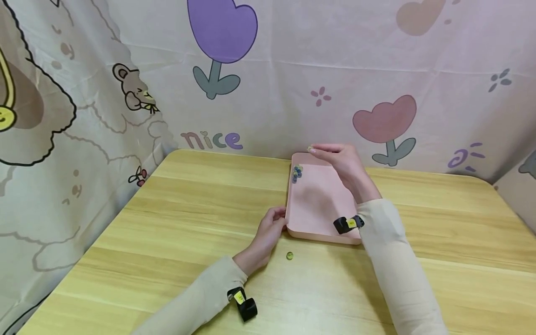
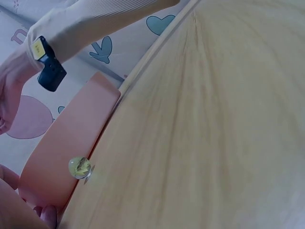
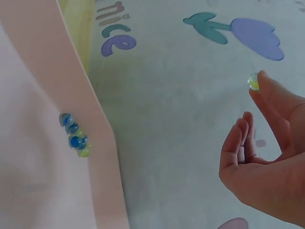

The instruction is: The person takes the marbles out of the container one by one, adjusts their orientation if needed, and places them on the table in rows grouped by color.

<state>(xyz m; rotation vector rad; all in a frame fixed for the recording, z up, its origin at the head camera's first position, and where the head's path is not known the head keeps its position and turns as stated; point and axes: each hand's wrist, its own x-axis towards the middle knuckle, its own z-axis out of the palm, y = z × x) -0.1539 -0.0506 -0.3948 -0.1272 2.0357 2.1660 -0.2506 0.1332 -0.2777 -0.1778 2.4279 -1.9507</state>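
Between thumb and index finger, my right hand [image 1: 341, 163] pinches a clear marble with yellow inside [image 3: 253, 81], held above the far end of a pink tray [image 1: 320, 193]. My left hand [image 1: 265, 235] grips the tray's near left corner; its fingertips are partly hidden by the tray. Several blue and yellow marbles [image 1: 297, 172] lie clustered inside against the tray's left wall, also seen in the right wrist view. Another yellow-and-clear marble [image 1: 290, 256] sits on the table just outside the tray's near wall, and the left wrist view shows this marble [image 2: 79, 168] close up.
The wooden table [image 1: 201, 209] extends on both sides of the tray. Behind it hangs a printed cloth [image 1: 280, 107] with flowers and lettering, close to the tray's far end. Each wrist wears a small black camera, the right camera [image 1: 348, 224] hanging over the tray.
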